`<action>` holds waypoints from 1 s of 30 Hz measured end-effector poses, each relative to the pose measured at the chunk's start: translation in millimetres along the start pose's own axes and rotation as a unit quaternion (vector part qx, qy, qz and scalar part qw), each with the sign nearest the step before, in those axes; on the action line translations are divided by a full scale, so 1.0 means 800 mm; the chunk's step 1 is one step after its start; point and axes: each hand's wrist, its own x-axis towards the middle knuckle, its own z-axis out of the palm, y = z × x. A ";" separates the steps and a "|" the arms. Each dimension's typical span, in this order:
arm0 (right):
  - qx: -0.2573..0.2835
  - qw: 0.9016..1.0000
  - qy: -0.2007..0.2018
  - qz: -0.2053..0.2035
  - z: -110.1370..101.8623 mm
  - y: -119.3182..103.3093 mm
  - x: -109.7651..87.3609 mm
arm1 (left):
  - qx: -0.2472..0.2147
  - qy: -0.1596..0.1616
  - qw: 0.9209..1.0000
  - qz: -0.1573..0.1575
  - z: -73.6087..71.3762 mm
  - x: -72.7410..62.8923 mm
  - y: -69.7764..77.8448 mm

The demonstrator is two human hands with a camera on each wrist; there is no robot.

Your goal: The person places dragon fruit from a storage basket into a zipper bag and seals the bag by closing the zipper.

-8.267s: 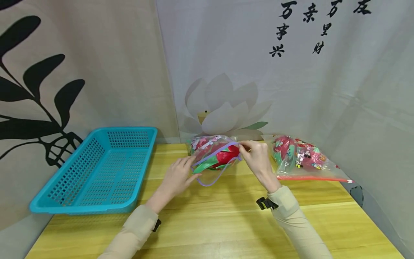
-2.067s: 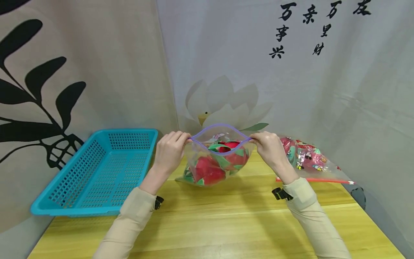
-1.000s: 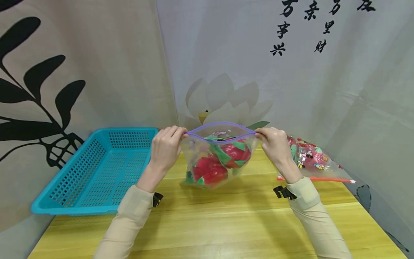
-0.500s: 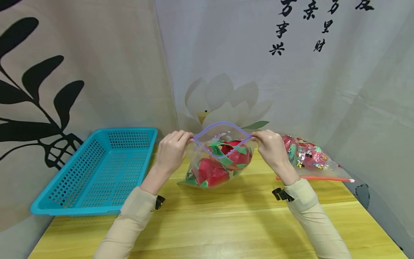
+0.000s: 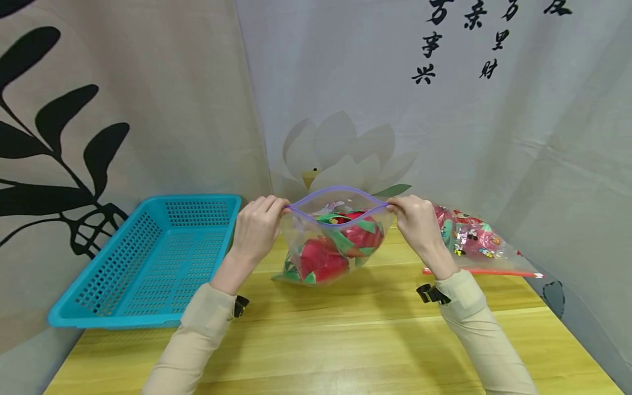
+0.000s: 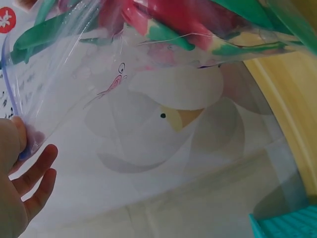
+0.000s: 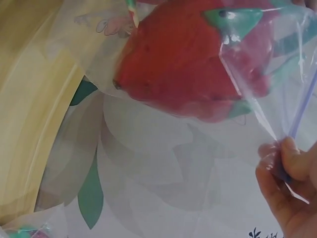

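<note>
A clear zip bag (image 5: 291,241) with a purple zip strip stands on the table in the head view, its mouth spread apart. Inside are red dragon fruits (image 5: 323,260) with green scales; at least two can be made out. My left hand (image 5: 257,227) pinches the left end of the bag's mouth between thumb and finger, and in the left wrist view its other fingers (image 6: 37,191) spread loosely. At the opposite end, my right hand (image 5: 418,227) pinches the zip strip, thumb against curled fingers in the right wrist view.
Left on the wooden table (image 5: 316,340) stands a blue perforated basket (image 5: 123,321) with nothing in it. Another clear bag (image 5: 474,247), red-zipped and holding red and green things, lies at the back right, partly behind my right hand. A printed cloth (image 5: 340,82) hangs behind.
Eight seconds ago the purple-zipped bag lay further back, hands at its edge; now it is nearer, upright and wide-mouthed. Over the last second, the mouth widened, then narrowed slightly.
</note>
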 end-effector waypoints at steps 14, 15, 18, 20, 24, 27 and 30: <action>-0.005 0.999 0.038 -0.009 -0.014 -0.015 0.015 | -0.011 0.004 0.999 -0.038 -0.005 0.003 -0.008; -0.005 0.999 0.039 -0.010 -0.015 -0.016 0.015 | -0.013 0.002 0.999 -0.039 -0.005 0.002 -0.008; -0.005 0.999 0.042 -0.012 -0.015 -0.019 0.014 | -0.022 -0.007 0.999 -0.042 -0.005 0.001 -0.008; -0.004 0.999 0.043 -0.014 -0.015 -0.020 0.014 | -0.026 -0.015 0.999 -0.039 -0.005 -0.001 -0.008; -0.003 0.999 0.045 -0.016 -0.015 -0.021 0.013 | -0.035 -0.029 0.998 -0.038 -0.005 -0.004 -0.007; -0.002 0.999 0.047 -0.017 -0.015 -0.022 0.012 | -0.044 -0.039 0.997 -0.040 -0.004 -0.006 -0.008; -0.001 0.999 0.049 -0.018 -0.014 -0.023 0.012 | -0.057 -0.050 0.996 -0.038 -0.006 -0.007 -0.007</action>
